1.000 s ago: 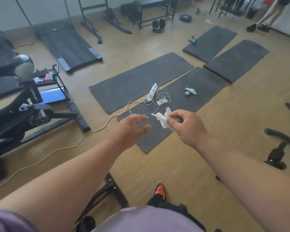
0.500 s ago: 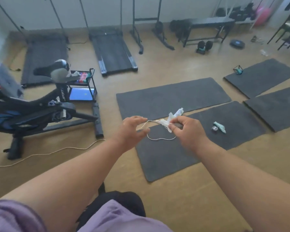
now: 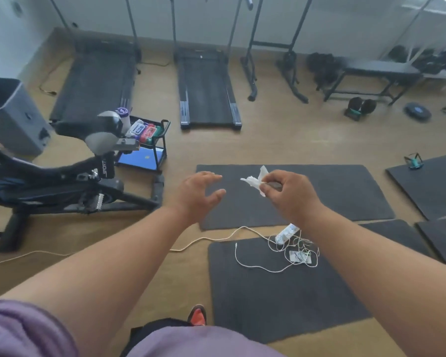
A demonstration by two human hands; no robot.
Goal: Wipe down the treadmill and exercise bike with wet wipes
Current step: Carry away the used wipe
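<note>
Right hand (image 3: 290, 195) pinching a crumpled white wet wipe (image 3: 255, 180) between thumb and curled fingers, held in the air above a dark floor mat (image 3: 345, 197). Left hand (image 3: 196, 195) just beside it, fingers spread and loosely bent, holding nothing, apart from the wipe. Exercise bike (image 3: 62, 176) at left; treadmill (image 3: 207, 91) farther back by the wall.

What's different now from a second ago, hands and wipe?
The view has swung left: two treadmills now sit straight ahead, and the exercise bike shows more fully. The left hand closed in on the wipe, then drew back open without taking it. The right hand still pinches the wipe.
</note>
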